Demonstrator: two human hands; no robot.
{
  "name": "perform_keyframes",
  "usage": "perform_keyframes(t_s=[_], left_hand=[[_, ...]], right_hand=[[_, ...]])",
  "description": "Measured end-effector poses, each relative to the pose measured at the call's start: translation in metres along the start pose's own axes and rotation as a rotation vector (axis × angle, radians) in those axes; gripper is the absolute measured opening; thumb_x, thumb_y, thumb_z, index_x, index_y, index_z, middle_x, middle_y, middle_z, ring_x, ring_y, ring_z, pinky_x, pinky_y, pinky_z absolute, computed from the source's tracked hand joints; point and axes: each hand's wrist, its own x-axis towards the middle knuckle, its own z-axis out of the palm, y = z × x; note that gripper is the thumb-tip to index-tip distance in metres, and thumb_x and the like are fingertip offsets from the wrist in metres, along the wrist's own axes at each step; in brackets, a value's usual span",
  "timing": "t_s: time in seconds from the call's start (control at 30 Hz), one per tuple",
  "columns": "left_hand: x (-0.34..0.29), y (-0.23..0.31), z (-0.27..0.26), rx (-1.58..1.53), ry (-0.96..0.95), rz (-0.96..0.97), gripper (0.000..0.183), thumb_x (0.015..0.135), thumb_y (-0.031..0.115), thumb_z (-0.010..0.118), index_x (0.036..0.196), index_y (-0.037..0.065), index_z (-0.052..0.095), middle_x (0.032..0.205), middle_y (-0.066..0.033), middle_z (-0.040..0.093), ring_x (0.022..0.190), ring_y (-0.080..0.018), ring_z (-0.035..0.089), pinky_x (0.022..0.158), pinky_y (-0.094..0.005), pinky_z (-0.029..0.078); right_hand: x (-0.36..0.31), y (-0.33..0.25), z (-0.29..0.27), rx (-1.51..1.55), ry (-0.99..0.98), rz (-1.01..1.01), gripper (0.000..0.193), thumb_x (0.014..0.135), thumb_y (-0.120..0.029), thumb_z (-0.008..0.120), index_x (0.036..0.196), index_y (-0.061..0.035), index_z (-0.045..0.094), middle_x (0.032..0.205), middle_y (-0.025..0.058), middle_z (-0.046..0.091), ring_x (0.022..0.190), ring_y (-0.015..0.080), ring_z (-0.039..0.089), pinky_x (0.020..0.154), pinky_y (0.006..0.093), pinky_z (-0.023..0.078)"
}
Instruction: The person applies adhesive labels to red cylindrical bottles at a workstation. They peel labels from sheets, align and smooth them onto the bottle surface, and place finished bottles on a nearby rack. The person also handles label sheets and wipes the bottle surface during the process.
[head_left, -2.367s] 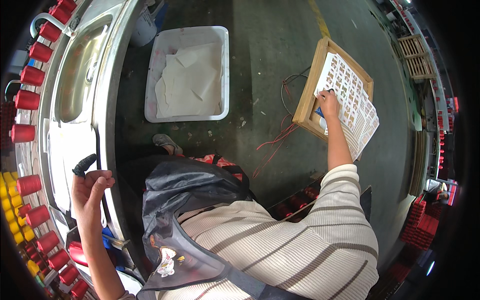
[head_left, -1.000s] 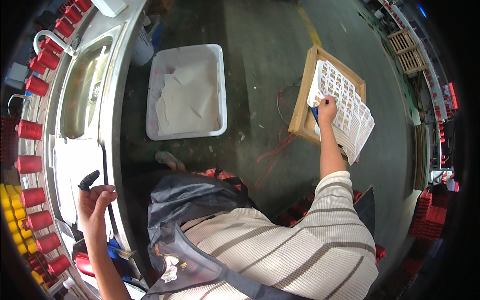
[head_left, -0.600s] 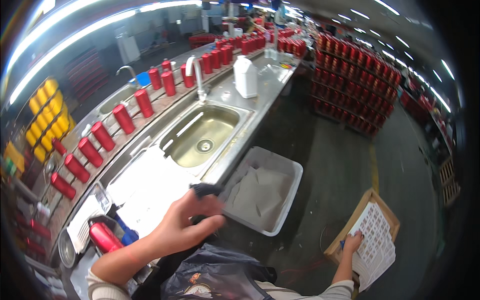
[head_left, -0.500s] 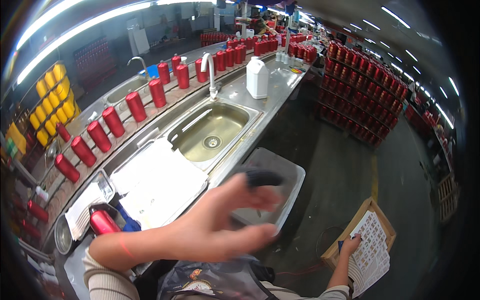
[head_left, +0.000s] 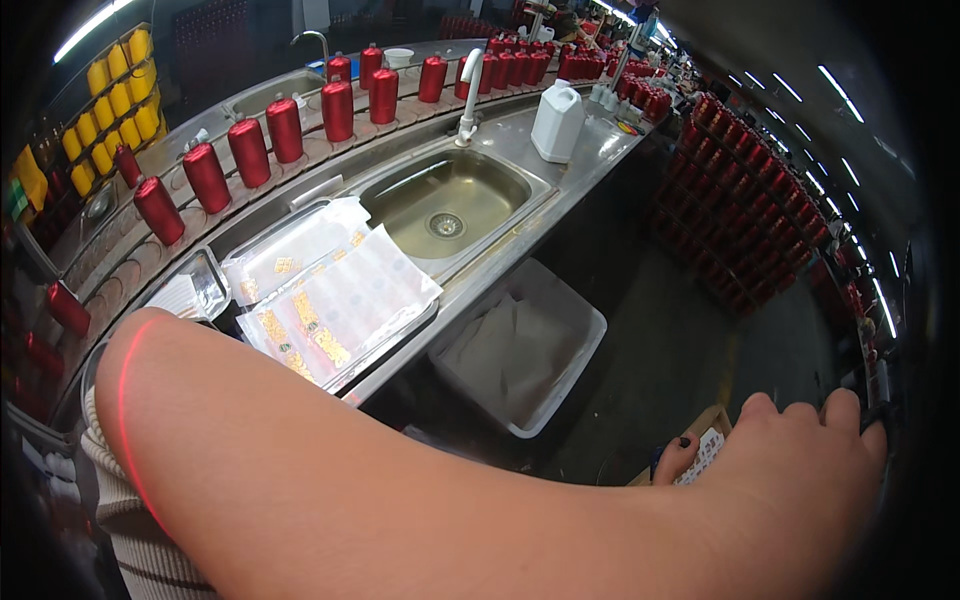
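Note:
My left forearm crosses the whole lower part of the view, and my left hand (head_left: 805, 465) is at the far right, seen from its back. Its fingers bend away from me, so their tips and anything in them are hidden. Beyond the wrist, my right hand (head_left: 679, 459) shows only in part. Its thumb, with something dark on it, presses on printed sheets (head_left: 708, 452) with small pictures. The sheets lie over a wooden frame or box (head_left: 716, 417), largely covered by my arm. Wet sheets with gold decals (head_left: 345, 310) lie on a tray beside the sink.
Red bottles (head_left: 249, 152) stand in a row along the ledge behind the steel sink (head_left: 450, 205). A white tap (head_left: 468, 95) and a white jug (head_left: 558, 122) are there too. Below the counter edge sits a translucent bin (head_left: 520, 345). Racks of red bottles (head_left: 735, 210) stand at right.
My left hand has swept right, from in front of the bin to over the sheets by my right hand. The view has shifted, and the gold decals now show clearly.

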Motion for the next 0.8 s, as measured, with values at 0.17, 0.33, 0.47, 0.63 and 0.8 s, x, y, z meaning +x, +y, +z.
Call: perform_keyframes(t_s=[0.17, 0.33, 0.47, 0.63, 0.8], left_hand=[[-0.024, 0.010, -0.026, 0.117, -0.027, 0.075, 0.026, 0.081, 0.001, 0.055, 0.102, -0.010, 0.045, 0.108, -0.0300, 0.053, 0.094, -0.0443, 0.061, 0.083, -0.0449, 0.051], [-0.038, 0.012, -0.039, 0.260, -0.097, 0.084, 0.025, 0.081, 0.000, 0.055, 0.102, -0.011, 0.045, 0.112, -0.0308, 0.052, 0.095, -0.0444, 0.061, 0.084, -0.0451, 0.052], [-0.045, 0.014, -0.047, 0.344, -0.149, 0.100, 0.023, 0.081, -0.001, 0.054, 0.101, -0.011, 0.046, 0.114, -0.0315, 0.051, 0.096, -0.0444, 0.062, 0.084, -0.0452, 0.052], [-0.069, 0.025, -0.057, 0.456, -0.172, 0.070, 0.022, 0.081, -0.002, 0.053, 0.100, -0.011, 0.046, 0.118, -0.0323, 0.051, 0.097, -0.0445, 0.062, 0.085, -0.0454, 0.052], [-0.080, 0.027, -0.067, 0.513, -0.205, 0.062, 0.020, 0.081, -0.003, 0.053, 0.099, -0.011, 0.047, 0.121, -0.0331, 0.050, 0.097, -0.0446, 0.062, 0.086, -0.0456, 0.052]], right_hand=[[0.024, 0.017, -0.017, -0.041, 0.031, -0.041, 0.025, 0.084, -0.005, 0.064, 0.108, -0.0022, 0.058, 0.101, 0.0169, 0.063, 0.094, 0.0344, 0.063, 0.081, 0.0427, 0.050], [0.017, 0.011, -0.001, -0.025, 0.006, -0.054, 0.025, 0.084, -0.005, 0.064, 0.108, -0.0027, 0.058, 0.101, 0.0167, 0.063, 0.093, 0.0344, 0.063, 0.081, 0.0426, 0.050], [0.012, 0.022, -0.009, -0.057, 0.010, -0.051, 0.025, 0.084, -0.005, 0.063, 0.109, -0.0030, 0.058, 0.101, 0.0165, 0.063, 0.093, 0.0343, 0.063, 0.081, 0.0426, 0.050], [0.005, 0.006, 0.001, -0.046, -0.009, -0.074, 0.025, 0.085, -0.005, 0.063, 0.109, -0.0034, 0.058, 0.101, 0.0163, 0.063, 0.092, 0.0343, 0.063, 0.081, 0.0425, 0.050], [0.003, 0.009, -0.002, -0.062, -0.017, -0.078, 0.025, 0.085, -0.005, 0.063, 0.110, -0.0038, 0.058, 0.101, 0.0160, 0.063, 0.092, 0.0342, 0.063, 0.081, 0.0424, 0.050]])
